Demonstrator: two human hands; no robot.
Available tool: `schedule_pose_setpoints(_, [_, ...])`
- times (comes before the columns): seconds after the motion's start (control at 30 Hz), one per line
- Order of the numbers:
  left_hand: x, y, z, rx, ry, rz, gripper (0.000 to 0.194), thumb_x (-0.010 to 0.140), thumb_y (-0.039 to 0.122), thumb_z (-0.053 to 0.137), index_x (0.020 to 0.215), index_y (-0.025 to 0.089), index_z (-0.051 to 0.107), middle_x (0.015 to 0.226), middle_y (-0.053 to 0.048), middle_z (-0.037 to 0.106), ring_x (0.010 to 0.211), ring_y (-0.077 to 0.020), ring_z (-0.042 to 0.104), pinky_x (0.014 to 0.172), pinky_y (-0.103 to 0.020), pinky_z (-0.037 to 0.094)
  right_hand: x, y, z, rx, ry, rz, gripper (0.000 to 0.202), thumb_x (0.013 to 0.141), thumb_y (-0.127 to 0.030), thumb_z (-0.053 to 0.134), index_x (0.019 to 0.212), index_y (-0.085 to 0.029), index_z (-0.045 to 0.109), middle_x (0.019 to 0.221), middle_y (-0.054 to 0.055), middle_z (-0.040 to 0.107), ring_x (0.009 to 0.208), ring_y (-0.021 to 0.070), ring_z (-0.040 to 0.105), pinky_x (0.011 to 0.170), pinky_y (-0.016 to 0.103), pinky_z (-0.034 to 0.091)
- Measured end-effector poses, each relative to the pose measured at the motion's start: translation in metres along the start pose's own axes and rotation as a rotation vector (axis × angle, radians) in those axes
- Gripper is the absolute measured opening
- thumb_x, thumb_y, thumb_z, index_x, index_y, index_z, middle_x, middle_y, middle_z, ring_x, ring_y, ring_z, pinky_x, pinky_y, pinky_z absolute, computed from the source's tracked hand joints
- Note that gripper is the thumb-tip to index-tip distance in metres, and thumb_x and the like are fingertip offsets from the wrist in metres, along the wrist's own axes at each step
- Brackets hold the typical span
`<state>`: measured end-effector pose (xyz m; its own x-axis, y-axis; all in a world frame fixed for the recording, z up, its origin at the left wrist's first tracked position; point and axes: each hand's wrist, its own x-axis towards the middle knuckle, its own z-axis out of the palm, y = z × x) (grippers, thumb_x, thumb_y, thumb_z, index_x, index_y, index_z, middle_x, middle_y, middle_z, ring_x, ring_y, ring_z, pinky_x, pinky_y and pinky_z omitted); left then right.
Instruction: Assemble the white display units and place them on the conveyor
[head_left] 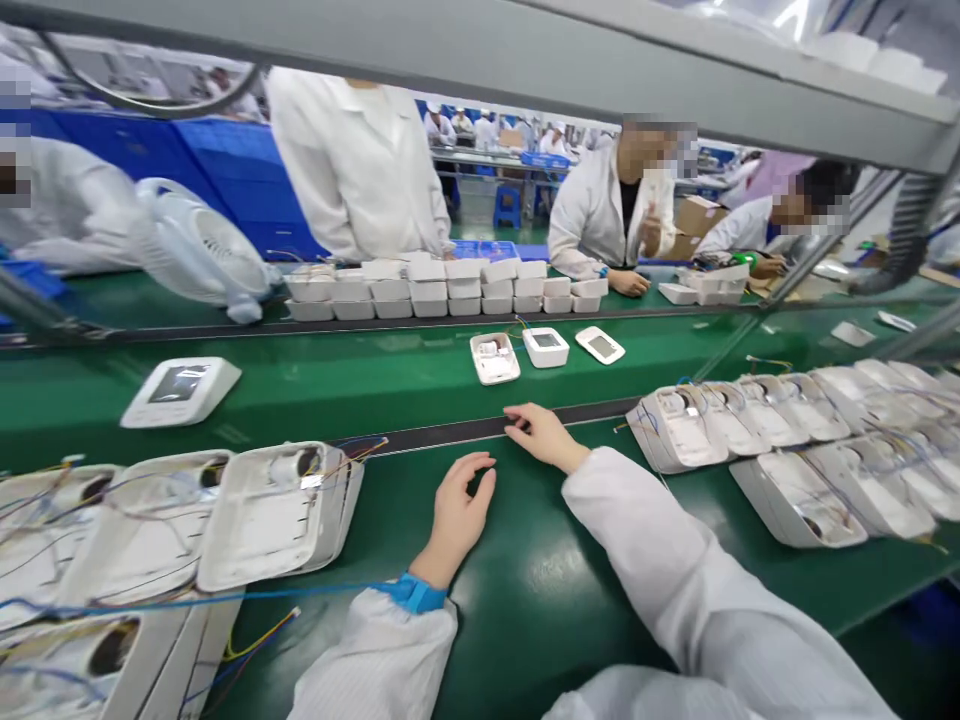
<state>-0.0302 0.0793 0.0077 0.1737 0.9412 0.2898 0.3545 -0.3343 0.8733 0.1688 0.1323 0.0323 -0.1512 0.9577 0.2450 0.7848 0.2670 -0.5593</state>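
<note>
My left hand (456, 512), with a blue strap at its wrist, hovers over or rests on the green bench (540, 600); its fingers curve, the thumb is apart, and it holds nothing. To its right, my right hand (546, 436) reaches over the dark strip along the bench, fingers apart and nothing in them. Beyond my hands, an open white housing (495, 358), a white device with a screen (546, 346) and a white front cover with a display window (600, 345) lie on the green belt. Another white device (182, 390) sits farther left.
Stacked open white housings (270, 510) with loose wires stand at left, and more rows of housings (682, 425) at right. Across the belt are stacked white boxes (427, 285), a fan (206, 245) and co-workers in white coats. A grey beam (480, 60) spans above.
</note>
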Motion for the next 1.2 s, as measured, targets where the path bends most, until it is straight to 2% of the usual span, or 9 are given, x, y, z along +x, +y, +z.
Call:
schedule_pose_setpoints(0.1, [-0.001, 0.002, -0.003, -0.044, 0.004, -0.024, 0.022, 0.089, 0.034, 0.054, 0.096, 0.021, 0.071, 0.113, -0.01, 0.068, 0.106, -0.0239, 0.064, 0.098, -0.043, 0.05, 0.057, 0.005, 0.026, -0.066, 0.044, 0.012, 0.042, 0.086, -0.022, 0.063, 0.128, -0.014, 0.059, 0.125, 0.014, 0.061, 0.107, 0.0203, 0.06, 0.099, 0.035, 0.045])
schedule_pose_setpoints(0.23, [-0.001, 0.001, 0.002, -0.215, 0.014, -0.089, 0.02, 0.086, 0.034, 0.058, 0.096, 0.021, 0.071, 0.113, -0.01, 0.067, 0.105, -0.0236, 0.064, 0.091, -0.04, 0.053, 0.079, 0.014, 0.037, -0.129, 0.076, 0.042, 0.03, 0.086, -0.021, 0.063, 0.115, -0.013, 0.065, 0.116, 0.014, 0.063, 0.106, 0.0242, 0.059, 0.095, 0.038, 0.045])
schedule_pose_setpoints(0.5, [0.004, -0.005, 0.009, -0.786, 0.137, -0.496, 0.069, 0.082, 0.044, 0.067, 0.142, 0.023, 0.039, 0.132, -0.015, 0.058, 0.109, -0.0228, 0.066, 0.095, -0.041, 0.053, 0.021, -0.013, 0.04, -0.116, 0.093, -0.146, 0.024, 0.096, -0.034, 0.051, 0.091, -0.018, 0.068, 0.094, 0.01, 0.065, 0.088, 0.0204, 0.061, 0.079, 0.032, 0.047])
schedule_pose_setpoints(0.67, [0.007, -0.002, 0.003, -0.863, 0.262, -0.477, 0.073, 0.081, 0.034, 0.065, 0.145, 0.023, 0.03, 0.13, -0.014, 0.061, 0.111, -0.0233, 0.065, 0.089, -0.036, 0.055, -0.025, -0.021, 0.037, 0.033, 0.084, -0.496, 0.018, 0.094, -0.034, 0.053, 0.091, -0.025, 0.069, 0.086, 0.005, 0.067, 0.084, 0.0184, 0.061, 0.08, 0.031, 0.049])
schedule_pose_setpoints(0.73, [0.008, -0.003, 0.002, -0.847, 0.275, -0.479, 0.071, 0.078, 0.028, 0.063, 0.143, 0.022, 0.033, 0.124, -0.013, 0.064, 0.104, -0.0223, 0.067, 0.082, -0.034, 0.057, -0.018, -0.001, 0.02, 0.048, 0.336, -0.349, 0.024, 0.096, -0.033, 0.045, 0.102, -0.023, 0.066, 0.099, 0.009, 0.067, 0.096, 0.0213, 0.061, 0.087, 0.036, 0.048])
schedule_pose_setpoints(0.8, [0.007, -0.005, 0.003, -0.828, 0.25, -0.502, 0.068, 0.076, 0.025, 0.06, 0.14, 0.021, 0.037, 0.114, -0.01, 0.068, 0.093, -0.0205, 0.069, 0.074, -0.031, 0.057, 0.003, 0.028, -0.002, -0.062, 0.548, 0.064, 0.035, 0.098, -0.033, 0.036, 0.121, -0.017, 0.056, 0.122, 0.016, 0.059, 0.115, 0.024, 0.055, 0.095, 0.039, 0.046])
schedule_pose_setpoints(0.87, [0.006, -0.006, 0.003, -0.781, 0.183, -0.483, 0.062, 0.076, 0.026, 0.059, 0.135, 0.019, 0.043, 0.097, -0.007, 0.071, 0.078, -0.0182, 0.069, 0.066, -0.028, 0.054, 0.03, 0.06, -0.024, -0.198, 0.475, 0.344, 0.048, 0.094, -0.033, 0.042, 0.136, -0.011, 0.043, 0.137, 0.019, 0.05, 0.129, 0.0253, 0.045, 0.105, 0.039, 0.04])
schedule_pose_setpoints(1.03, [-0.002, 0.0, 0.003, -0.408, -0.174, -0.212, 0.031, 0.083, 0.029, 0.055, 0.109, 0.018, 0.068, 0.086, -0.005, 0.074, 0.077, -0.0197, 0.068, 0.068, -0.03, 0.052, 0.073, 0.113, -0.048, -0.287, 0.336, 0.564, 0.071, 0.082, -0.039, 0.06, 0.142, -0.008, 0.039, 0.15, 0.022, 0.037, 0.139, 0.0327, 0.032, 0.111, 0.043, 0.032])
schedule_pose_setpoints(1.2, [-0.008, 0.011, 0.004, 0.014, -0.289, 0.102, 0.031, 0.091, 0.025, 0.046, 0.103, 0.024, 0.075, 0.098, -0.006, 0.075, 0.097, -0.0233, 0.064, 0.09, -0.039, 0.05, 0.077, 0.122, -0.043, -0.365, 0.276, 0.704, 0.045, 0.093, -0.032, 0.045, 0.133, -0.014, 0.052, 0.136, 0.02, 0.053, 0.129, 0.0331, 0.044, 0.103, 0.05, 0.037])
